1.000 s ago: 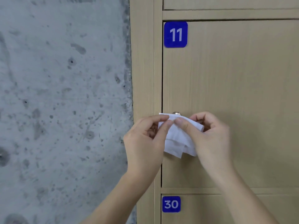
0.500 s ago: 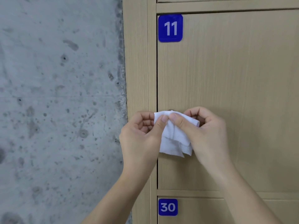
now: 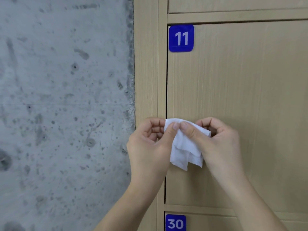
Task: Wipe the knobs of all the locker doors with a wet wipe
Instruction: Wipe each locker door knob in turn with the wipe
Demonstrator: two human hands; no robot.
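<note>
Since a second ago, the knob has been covered by the wet wipe point(image 3: 185, 144), pinched between left hand point(image 3: 150, 145) and right hand point(image 3: 220, 144) for wiping.

Knob of door 11 point(image 3: 233, 97) hidden behind wet wipe point(image 3: 185, 145), door 30 point(image 3: 216, 224) cut off by bottom edge, topmost door point(image 3: 233, 4) cropped, both forearms cut off below.

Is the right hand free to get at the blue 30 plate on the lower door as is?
Probably not yet. The right hand and left hand both pinch the white wet wipe against door 11. The blue 30 plate is uncovered below; one hand must let go first.
</note>
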